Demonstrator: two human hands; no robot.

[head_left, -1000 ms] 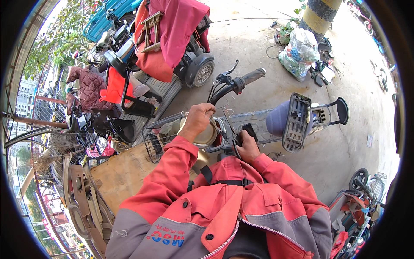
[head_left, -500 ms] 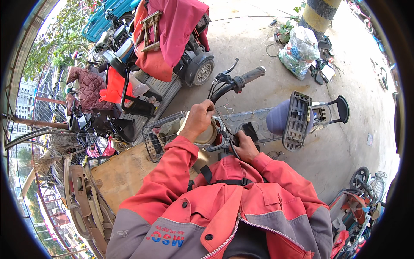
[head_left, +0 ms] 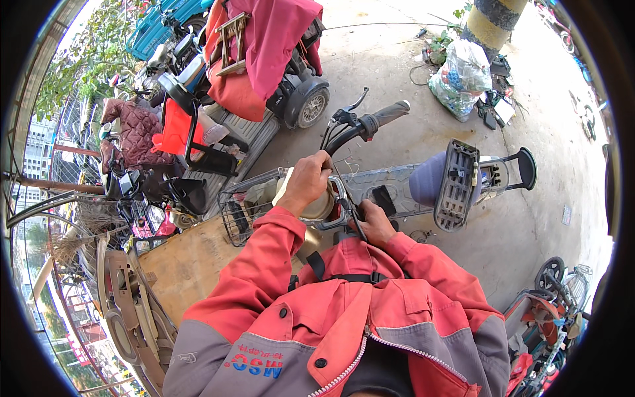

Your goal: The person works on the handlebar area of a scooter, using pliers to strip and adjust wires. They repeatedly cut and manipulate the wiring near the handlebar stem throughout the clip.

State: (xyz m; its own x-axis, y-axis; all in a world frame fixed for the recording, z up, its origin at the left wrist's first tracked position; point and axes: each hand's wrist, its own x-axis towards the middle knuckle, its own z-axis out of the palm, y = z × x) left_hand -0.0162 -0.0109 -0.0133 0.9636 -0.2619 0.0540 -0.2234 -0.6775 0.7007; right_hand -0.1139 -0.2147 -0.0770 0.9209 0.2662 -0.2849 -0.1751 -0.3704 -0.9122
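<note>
My left hand [head_left: 305,180] is closed at the lower part of the scooter's curved black handlebar [head_left: 347,134], by a thin black cable. My right hand [head_left: 372,221] grips that cable lower down, beside the front housing. A cream round lamp housing [head_left: 317,209] is partly hidden under my left hand, with a wire basket [head_left: 235,218] to its left. A dark phone-sized object [head_left: 383,200] lies on the grey footboard [head_left: 364,178] beyond my right hand. The detached-looking seat base [head_left: 455,185] sits tilted over a lavender rounded part [head_left: 426,178] at the right.
A three-wheeler [head_left: 301,99] draped in red cloth and cluttered vehicles stand upper left. A plywood board [head_left: 182,268] lies at lower left beside stacked scrap panels. A striped pillar [head_left: 489,26] and plastic bag [head_left: 460,79] are upper right. Bicycle parts [head_left: 549,311] lie lower right.
My right hand has shifted slightly left, leaving more of the dark object on the footboard in sight. My left hand stays almost still.
</note>
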